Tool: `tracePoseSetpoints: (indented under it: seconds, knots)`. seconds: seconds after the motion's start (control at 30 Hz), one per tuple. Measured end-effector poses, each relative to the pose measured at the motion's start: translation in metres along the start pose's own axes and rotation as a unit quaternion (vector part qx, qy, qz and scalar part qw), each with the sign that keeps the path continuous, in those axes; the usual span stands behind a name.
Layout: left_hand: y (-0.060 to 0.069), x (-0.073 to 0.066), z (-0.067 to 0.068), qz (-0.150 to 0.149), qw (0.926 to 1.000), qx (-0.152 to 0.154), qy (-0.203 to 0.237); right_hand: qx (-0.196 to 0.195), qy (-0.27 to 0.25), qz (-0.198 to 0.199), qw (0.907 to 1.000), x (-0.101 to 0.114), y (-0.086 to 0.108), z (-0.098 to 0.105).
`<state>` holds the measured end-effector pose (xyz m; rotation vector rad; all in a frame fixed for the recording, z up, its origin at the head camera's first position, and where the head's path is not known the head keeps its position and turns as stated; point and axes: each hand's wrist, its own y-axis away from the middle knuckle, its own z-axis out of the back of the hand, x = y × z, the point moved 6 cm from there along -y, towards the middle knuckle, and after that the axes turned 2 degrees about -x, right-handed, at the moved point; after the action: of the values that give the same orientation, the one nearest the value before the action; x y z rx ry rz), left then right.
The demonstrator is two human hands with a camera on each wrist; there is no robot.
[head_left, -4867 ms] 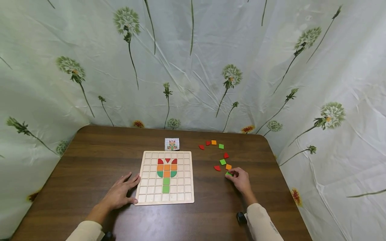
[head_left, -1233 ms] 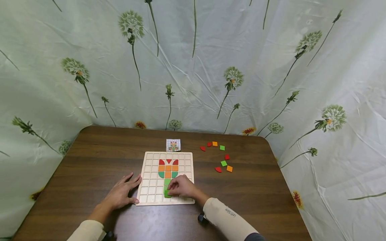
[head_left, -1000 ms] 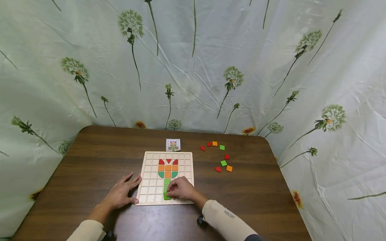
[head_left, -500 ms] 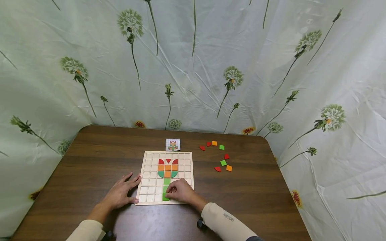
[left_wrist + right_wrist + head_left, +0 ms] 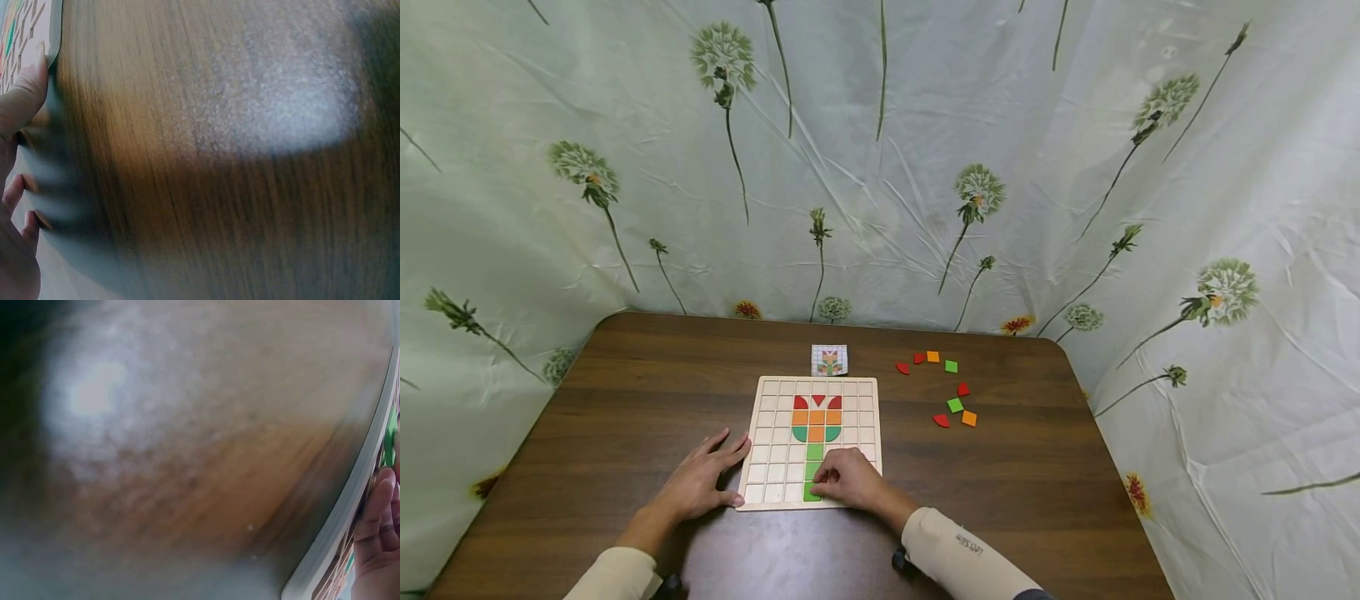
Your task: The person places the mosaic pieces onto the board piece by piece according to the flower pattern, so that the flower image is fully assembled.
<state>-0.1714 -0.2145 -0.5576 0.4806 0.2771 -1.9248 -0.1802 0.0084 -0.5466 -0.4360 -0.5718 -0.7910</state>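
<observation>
Head view, left hand (image 5: pixel 698 479) spread against a wooden grid board (image 5: pixel 777 452), right hand (image 5: pixel 852 478) pinching a green tile (image 5: pixel 811 494) low on the board.

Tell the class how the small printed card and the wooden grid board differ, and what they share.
The wooden grid board is much larger than the printed card. The card's design is flat print, while the board's is laid out in coloured tiles. The left hand touches the board's edge; no hand touches the card. Both bear grid lines and a flower design, with red at the top and orange below.
</observation>
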Motion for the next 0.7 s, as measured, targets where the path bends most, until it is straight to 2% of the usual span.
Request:
tracePoseSetpoints:
  seconds: [0.17, 0.47, 0.7]
  knots:
    - [-0.0002, 0.0006, -0.0008, 0.004, 1.0, 0.001, 0.002, -0.001, -0.005, 0.013, 0.9999, -0.0015, 0.0002, -0.0012]
    - [-0.0008, -0.0004, -0.0003, 0.002, 0.9999, -0.008, 0.007, -0.003, -0.021, 0.0, 0.9998, -0.0043, 0.0008, -0.0018]
    - [0.0, 0.0005, -0.0006, 0.005, 1.0, -0.002, 0.007, -0.01, -0.045, -0.004, 0.9989, -0.0066, 0.0013, -0.0037]
